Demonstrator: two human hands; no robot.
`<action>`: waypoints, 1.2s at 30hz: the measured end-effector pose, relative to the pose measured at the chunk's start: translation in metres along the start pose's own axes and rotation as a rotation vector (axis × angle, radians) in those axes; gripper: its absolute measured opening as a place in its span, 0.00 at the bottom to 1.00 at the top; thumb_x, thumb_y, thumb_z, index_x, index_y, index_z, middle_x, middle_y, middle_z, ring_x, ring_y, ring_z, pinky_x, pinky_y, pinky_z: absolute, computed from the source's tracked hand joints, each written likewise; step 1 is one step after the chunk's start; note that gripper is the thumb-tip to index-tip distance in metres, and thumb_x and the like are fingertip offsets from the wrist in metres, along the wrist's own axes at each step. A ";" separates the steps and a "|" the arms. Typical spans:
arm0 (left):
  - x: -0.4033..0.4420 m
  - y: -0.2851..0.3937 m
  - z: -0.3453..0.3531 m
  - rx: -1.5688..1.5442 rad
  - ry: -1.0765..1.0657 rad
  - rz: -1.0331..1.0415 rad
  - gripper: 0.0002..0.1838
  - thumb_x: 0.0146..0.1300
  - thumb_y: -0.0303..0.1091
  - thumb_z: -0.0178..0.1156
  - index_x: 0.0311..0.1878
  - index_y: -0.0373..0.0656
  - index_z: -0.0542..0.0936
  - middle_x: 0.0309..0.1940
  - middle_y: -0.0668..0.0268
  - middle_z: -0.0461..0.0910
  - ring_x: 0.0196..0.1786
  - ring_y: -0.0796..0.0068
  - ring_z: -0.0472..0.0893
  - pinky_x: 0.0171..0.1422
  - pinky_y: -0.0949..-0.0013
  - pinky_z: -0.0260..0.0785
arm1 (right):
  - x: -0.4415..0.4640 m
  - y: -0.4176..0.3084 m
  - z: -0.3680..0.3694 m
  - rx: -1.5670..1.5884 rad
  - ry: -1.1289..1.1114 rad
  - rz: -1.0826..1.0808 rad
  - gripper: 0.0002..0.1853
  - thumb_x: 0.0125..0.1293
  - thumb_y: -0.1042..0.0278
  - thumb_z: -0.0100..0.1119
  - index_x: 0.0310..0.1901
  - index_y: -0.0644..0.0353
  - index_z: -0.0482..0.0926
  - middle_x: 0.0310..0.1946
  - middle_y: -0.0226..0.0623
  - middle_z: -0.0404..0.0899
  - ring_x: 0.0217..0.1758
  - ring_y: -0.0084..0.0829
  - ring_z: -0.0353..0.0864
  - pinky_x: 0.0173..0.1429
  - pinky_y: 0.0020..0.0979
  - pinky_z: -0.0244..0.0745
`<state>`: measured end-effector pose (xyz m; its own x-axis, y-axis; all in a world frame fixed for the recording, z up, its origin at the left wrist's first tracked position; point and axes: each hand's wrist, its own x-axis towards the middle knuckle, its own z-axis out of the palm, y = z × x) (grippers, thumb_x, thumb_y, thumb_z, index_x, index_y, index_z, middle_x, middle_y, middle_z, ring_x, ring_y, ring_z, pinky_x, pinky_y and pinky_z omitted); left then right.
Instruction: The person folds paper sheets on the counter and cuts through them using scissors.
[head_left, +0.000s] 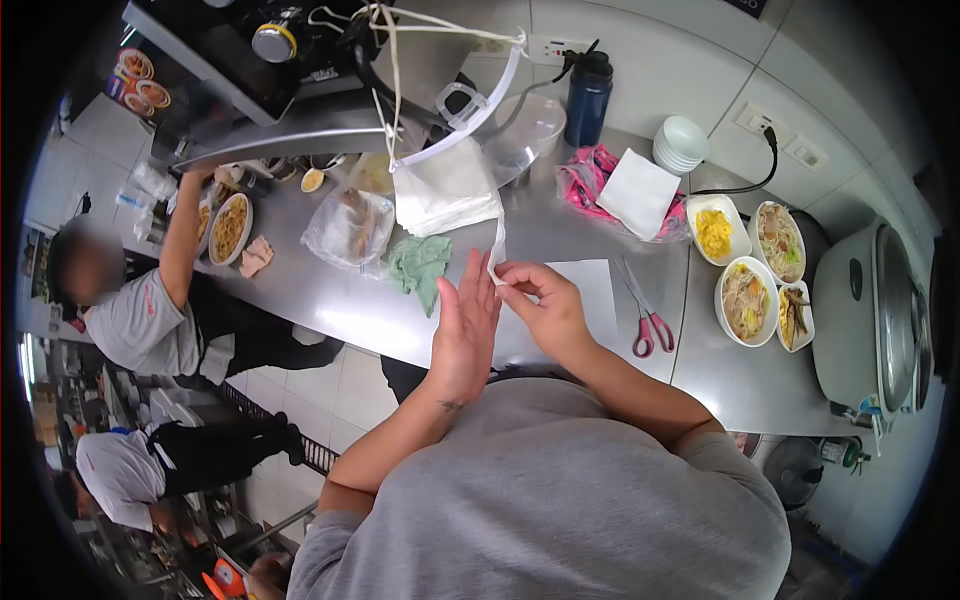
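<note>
My right hand (545, 308) pinches a narrow white strip (498, 240), paper or cloth, I cannot tell which. The strip runs upward from my fingertips, close beside my left fingers. My left hand (464, 330) is held up flat with its fingers stretched out; whether it touches the strip is unclear. Below my right hand a white sheet (597, 285) lies on the steel counter (520, 355). Scissors with red handles (652, 330) rest to its right. A crumpled green cloth (420, 268) and a stack of white sheets (448, 190) lie beyond my left hand.
Bowls of food (745, 300) stand at right, near a large grey cooker (860, 320). At the back are a dark blue bottle (588, 100), stacked white bowls (681, 145) and a pink bag (590, 185). A co-worker (150, 320) reaches over the counter at left; another person (120, 470) bends behind.
</note>
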<state>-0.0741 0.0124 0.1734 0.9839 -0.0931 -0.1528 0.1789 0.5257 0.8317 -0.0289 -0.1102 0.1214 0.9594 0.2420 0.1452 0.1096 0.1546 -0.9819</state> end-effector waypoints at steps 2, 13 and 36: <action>0.000 0.000 -0.002 0.092 -0.011 0.012 0.46 0.68 0.69 0.26 0.75 0.40 0.38 0.77 0.57 0.38 0.79 0.65 0.38 0.79 0.62 0.31 | 0.002 -0.002 -0.003 0.130 -0.014 0.136 0.07 0.63 0.72 0.61 0.42 0.64 0.80 0.44 0.35 0.81 0.45 0.25 0.80 0.50 0.25 0.73; -0.003 -0.015 -0.003 0.232 0.108 0.017 0.39 0.72 0.49 0.46 0.76 0.40 0.41 0.76 0.57 0.44 0.77 0.67 0.42 0.77 0.65 0.33 | -0.006 -0.007 -0.004 0.234 -0.051 0.393 0.08 0.66 0.72 0.57 0.42 0.67 0.80 0.36 0.31 0.80 0.39 0.20 0.75 0.47 0.24 0.70; 0.010 -0.027 -0.005 -0.081 0.148 -0.097 0.22 0.72 0.44 0.49 0.64 0.44 0.68 0.48 0.68 0.75 0.52 0.79 0.73 0.58 0.71 0.65 | -0.009 -0.025 -0.011 0.488 -0.017 0.444 0.09 0.66 0.69 0.56 0.42 0.66 0.78 0.36 0.35 0.80 0.39 0.26 0.78 0.49 0.30 0.72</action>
<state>-0.0693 0.0015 0.1473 0.9498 -0.0246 -0.3120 0.2663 0.5874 0.7642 -0.0374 -0.1268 0.1438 0.8816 0.3972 -0.2551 -0.4300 0.4524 -0.7813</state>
